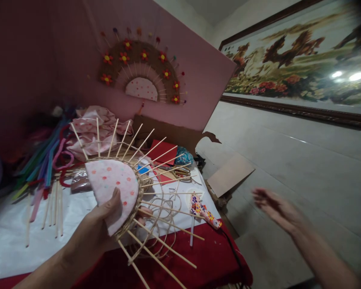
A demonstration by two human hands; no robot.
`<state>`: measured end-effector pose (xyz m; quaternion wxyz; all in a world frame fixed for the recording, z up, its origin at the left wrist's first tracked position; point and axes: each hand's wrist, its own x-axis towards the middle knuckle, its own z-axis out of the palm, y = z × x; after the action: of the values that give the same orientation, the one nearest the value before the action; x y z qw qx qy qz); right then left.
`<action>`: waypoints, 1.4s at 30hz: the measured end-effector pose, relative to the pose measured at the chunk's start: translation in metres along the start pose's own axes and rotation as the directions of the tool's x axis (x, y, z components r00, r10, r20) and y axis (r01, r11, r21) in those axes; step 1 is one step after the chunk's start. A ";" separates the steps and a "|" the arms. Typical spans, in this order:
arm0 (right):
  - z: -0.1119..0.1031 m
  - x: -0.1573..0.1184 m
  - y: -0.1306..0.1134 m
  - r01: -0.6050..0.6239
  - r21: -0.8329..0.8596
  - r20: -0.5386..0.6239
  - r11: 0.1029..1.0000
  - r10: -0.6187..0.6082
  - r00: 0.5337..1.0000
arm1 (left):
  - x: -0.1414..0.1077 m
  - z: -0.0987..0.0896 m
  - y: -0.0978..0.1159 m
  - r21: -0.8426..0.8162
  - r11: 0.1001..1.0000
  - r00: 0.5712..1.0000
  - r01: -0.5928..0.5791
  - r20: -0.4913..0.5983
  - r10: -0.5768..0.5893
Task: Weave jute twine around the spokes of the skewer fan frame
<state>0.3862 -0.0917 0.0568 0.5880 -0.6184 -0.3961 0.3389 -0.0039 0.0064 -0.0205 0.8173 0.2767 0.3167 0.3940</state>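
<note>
My left hand [98, 220] is clamping the half-disc [117, 178], likely leaving sticks [171, 193] beyond it free; my right hand [273, 208] is hovering, grip unclear.

A framed painting of horses [289, 66] hangs at upper right, bright reflections [357, 76] on its surface, above pale wall tiles [313, 168]. A pink panel [200, 74] spans the upper middle; the white-and-red-covered tabletop [15, 257] fills the lower left and centre.

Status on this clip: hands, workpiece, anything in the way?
Left hand gripping pale pink spotted cloth-like half-disc, pale wooden sticks fanning outward. Right hand blurred, seemingly empty, out right. Loose beige cord loops behind sticks: possible snag.
</note>
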 end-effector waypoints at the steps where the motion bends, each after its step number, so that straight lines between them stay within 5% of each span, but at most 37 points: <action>1: 0.017 0.000 0.011 -0.038 -0.013 0.060 0.999 0.038 0.997 | 0.000 0.000 0.000 0.003 1.000 1.000 -0.007 -0.008 0.007; 3: 0.056 -0.007 0.031 -0.104 -0.028 0.230 0.994 0.108 0.967 | 0.001 0.000 0.000 0.016 1.000 1.000 -0.006 -0.020 0.006; 8: 0.147 -0.035 0.053 -0.211 0.035 0.583 0.977 0.152 0.798 | -0.001 -0.001 0.000 0.018 1.000 0.995 -0.013 -0.094 0.014; 14: 0.185 -0.032 0.057 -0.449 0.247 0.693 0.859 0.167 0.702 | -0.002 -0.002 0.002 -0.009 1.000 0.997 0.012 -0.070 -0.012; 20: 0.189 -0.014 0.068 -0.435 0.651 0.469 0.621 0.121 0.875 | -0.002 0.000 0.007 -0.055 0.998 1.000 0.003 0.029 -0.002; 22: 0.195 -0.011 0.066 -0.404 0.689 0.407 0.602 0.140 0.903 | 0.000 0.005 0.011 -0.094 0.994 0.997 -0.060 0.045 0.065; 25: 0.208 -0.005 0.058 -0.404 0.675 0.364 0.617 0.198 0.910 | 0.004 0.014 0.023 -0.165 0.946 0.959 -0.278 -0.106 0.263; 28: 0.221 0.005 0.047 -0.391 0.644 0.339 0.658 0.213 0.916 | 0.005 0.022 0.039 -0.163 0.889 0.902 -0.429 -0.130 0.412; 35: 0.250 0.023 0.059 -0.082 0.549 0.220 0.832 -0.049 0.974 | 0.010 0.029 0.067 -0.176 0.851 0.858 -0.496 0.055 0.511; 42: 0.252 0.021 0.086 0.197 0.294 0.136 0.935 -0.245 0.960 | 0.036 0.003 0.071 -0.137 0.854 0.856 -0.502 0.063 0.513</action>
<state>0.1803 0.0433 -0.0481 0.6672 -0.4498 -0.4608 0.3744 -0.0174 0.0728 0.0204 0.7134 0.3215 0.1690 0.5992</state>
